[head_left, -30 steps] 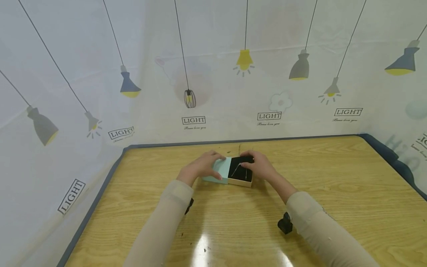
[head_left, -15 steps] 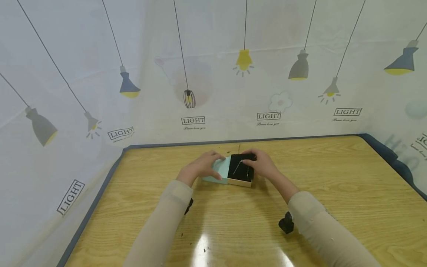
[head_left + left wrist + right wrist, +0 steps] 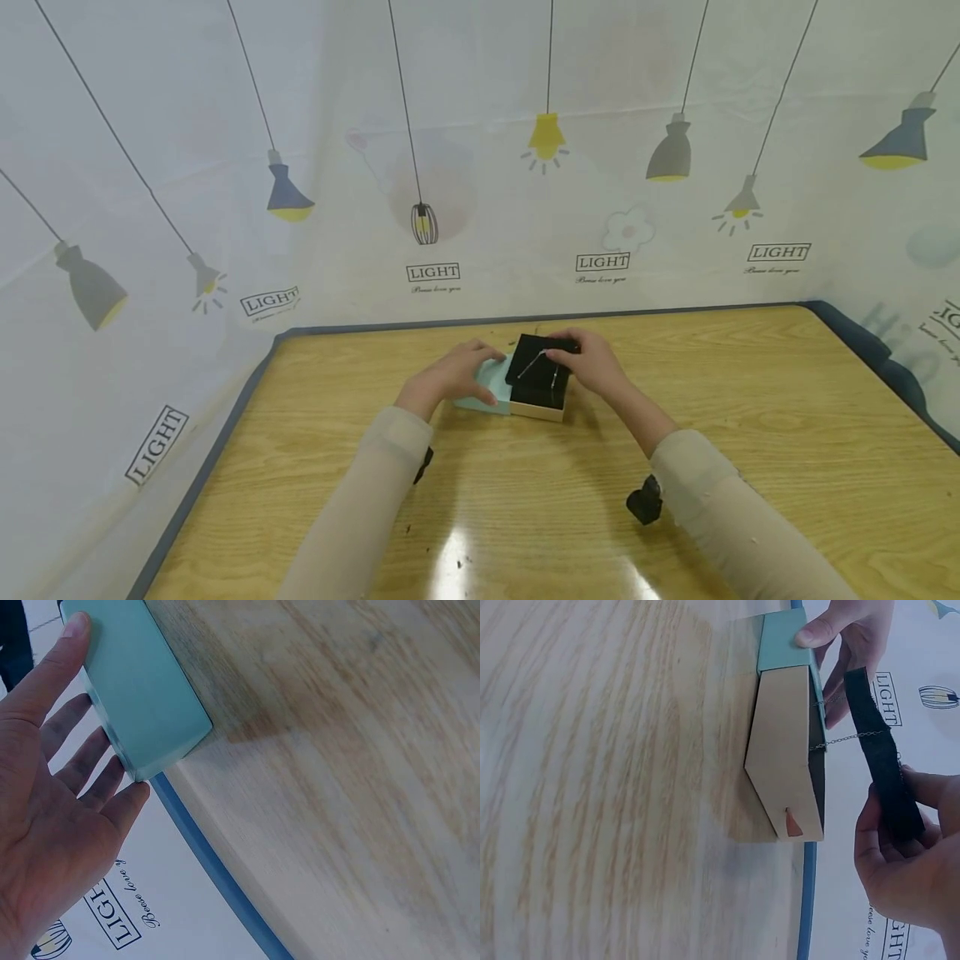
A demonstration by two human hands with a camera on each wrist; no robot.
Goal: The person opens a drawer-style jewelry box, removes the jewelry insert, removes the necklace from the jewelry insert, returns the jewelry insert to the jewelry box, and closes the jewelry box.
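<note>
My left hand [image 3: 450, 377] holds a mint-green box sleeve [image 3: 142, 690] on the table, thumb on one side and fingers on the other. A cream box drawer [image 3: 780, 735] sticks out of the sleeve's right end. Above the drawer, my right hand [image 3: 915, 847] pinches a black padded insert [image 3: 874, 742] near its right edge. The insert is raised and tilted, apart from the drawer in the right wrist view. A thin silver chain necklace [image 3: 855, 737] runs across the insert, and its strands reach down into the drawer. What lies inside the drawer is mostly hidden.
The wood-grain table [image 3: 525, 517] has a dark blue edge [image 3: 420, 323] along its back and sides. Behind it hangs a pale curtain [image 3: 495, 183] printed with lamps. A coral tab [image 3: 793, 823] shows on the drawer's end. Black wrist cameras sit below both forearms.
My right hand has lifted the black insert from the drawer, its far edge rising and shifting slightly left. The left hand and sleeve have stayed in place.
</note>
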